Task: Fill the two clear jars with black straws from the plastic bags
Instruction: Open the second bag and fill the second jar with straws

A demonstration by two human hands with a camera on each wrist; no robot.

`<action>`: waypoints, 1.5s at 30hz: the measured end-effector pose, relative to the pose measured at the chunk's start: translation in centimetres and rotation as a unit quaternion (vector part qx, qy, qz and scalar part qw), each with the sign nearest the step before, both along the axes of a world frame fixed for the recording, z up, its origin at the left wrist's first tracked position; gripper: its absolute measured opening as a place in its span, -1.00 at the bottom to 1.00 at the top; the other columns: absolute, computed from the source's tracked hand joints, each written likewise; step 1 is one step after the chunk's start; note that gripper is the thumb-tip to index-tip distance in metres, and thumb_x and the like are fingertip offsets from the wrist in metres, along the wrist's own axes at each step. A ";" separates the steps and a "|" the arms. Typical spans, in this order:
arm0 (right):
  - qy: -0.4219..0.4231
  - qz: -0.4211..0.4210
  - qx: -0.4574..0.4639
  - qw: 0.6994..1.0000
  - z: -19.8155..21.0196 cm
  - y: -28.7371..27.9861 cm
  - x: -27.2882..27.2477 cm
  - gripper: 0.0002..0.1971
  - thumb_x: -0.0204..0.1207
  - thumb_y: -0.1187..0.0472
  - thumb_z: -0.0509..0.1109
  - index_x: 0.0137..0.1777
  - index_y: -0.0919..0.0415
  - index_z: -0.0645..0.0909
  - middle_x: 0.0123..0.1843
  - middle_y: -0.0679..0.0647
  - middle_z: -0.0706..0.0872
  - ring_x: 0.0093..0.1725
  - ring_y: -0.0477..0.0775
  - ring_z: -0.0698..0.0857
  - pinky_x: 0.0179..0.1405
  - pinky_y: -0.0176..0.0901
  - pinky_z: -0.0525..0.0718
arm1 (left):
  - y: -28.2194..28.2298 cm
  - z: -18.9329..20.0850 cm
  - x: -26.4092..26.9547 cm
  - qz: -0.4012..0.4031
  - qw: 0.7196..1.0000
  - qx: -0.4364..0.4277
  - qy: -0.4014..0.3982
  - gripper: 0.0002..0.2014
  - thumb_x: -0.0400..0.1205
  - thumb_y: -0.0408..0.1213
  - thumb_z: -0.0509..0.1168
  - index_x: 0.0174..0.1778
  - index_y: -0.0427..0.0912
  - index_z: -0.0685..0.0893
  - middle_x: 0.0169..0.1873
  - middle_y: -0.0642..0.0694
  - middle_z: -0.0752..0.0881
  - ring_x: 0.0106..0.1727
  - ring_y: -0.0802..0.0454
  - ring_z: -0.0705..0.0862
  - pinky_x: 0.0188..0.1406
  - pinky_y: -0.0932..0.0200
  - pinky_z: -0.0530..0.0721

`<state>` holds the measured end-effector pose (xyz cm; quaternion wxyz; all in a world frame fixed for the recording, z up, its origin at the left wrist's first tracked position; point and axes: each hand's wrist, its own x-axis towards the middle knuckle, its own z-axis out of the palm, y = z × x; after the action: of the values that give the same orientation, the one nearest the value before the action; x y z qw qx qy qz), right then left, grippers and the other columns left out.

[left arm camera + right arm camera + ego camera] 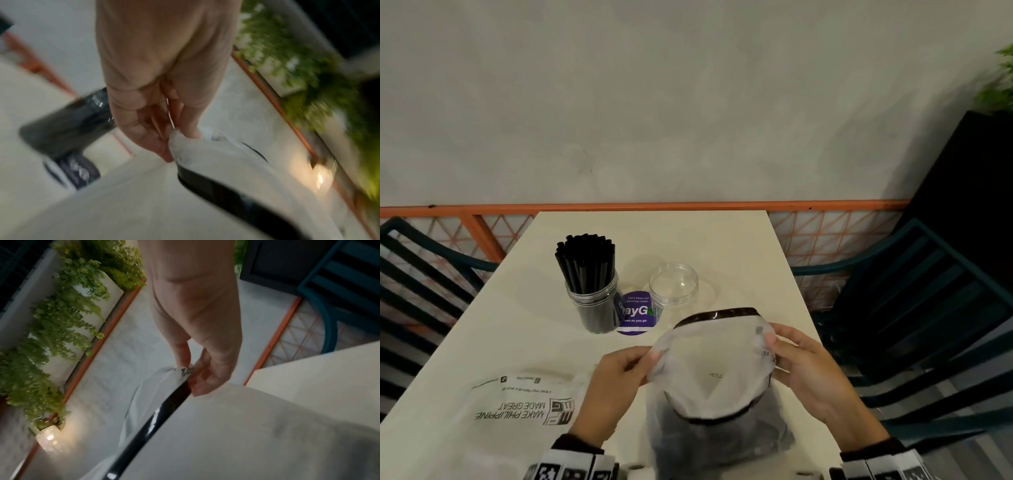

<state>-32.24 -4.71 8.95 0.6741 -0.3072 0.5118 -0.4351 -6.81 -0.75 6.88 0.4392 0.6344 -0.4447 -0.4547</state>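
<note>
On table: full jar (593, 301), empty jar (674, 284) | wrists: bag (176, 374) pinched

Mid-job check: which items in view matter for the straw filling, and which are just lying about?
Job:
- clear jar full of black straws
- empty clear jar
- black-rimmed plastic bag, mouth pinched by left hand and right hand

Lying about:
- flat printed white bag
- round purple sticker

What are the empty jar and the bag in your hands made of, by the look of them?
Empty jar: probably clear glossy plastic; the table shows through its ridged, threaded rim. Bag: thin, milky, translucent plastic film with a glossy black band; it creases where both hands pinch it.
</note>
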 end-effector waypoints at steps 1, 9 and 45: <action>-0.007 0.022 0.015 1.000 -0.1 0.0 0.3 -0.74 0.47 0.30 0.40 0.17 0.26 0.62 -0.05 0.22 0.81 -0.08 0.19 0.76 -0.18 -0.03 0.70 | -0.1 0.0 -0.1 -0.011 0.995 0.034 0.095 -0.78 0.61 -0.33 0.25 -0.21 -0.16 0.82 -0.28 -0.06 0.85 -0.19 0.08 0.73 -0.15 0.27 0.72; -0.243 0.036 0.100 0.964 0.3 -0.5 -0.9 -0.33 -0.41 0.51 0.77 -0.14 0.51 0.74 -0.15 0.38 0.81 -0.27 0.24 0.83 -0.44 0.03 0.80 | -0.6 1.6 0.9 -0.070 0.829 0.087 0.548 -0.47 0.05 -0.43 0.65 -0.06 -0.48 0.76 -0.03 -0.34 0.79 -0.02 -0.17 0.79 -0.10 -0.06 0.78; -0.247 0.078 0.091 0.961 1.0 -0.4 -1.8 -0.31 -0.26 0.46 0.76 0.00 0.48 0.74 0.03 0.36 0.80 -0.06 0.30 0.81 -0.27 0.13 0.81 | 0.9 2.5 1.8 -0.009 0.872 0.112 0.476 -0.52 -0.19 -0.35 0.68 -0.36 -0.29 0.77 -0.38 -0.15 0.75 -0.41 0.02 0.69 -0.43 0.18 0.67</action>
<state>-34.05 -5.06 9.91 0.8366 -0.1659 0.3413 -0.3952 -4.99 0.14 9.42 0.5193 0.3819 -0.1335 -0.7528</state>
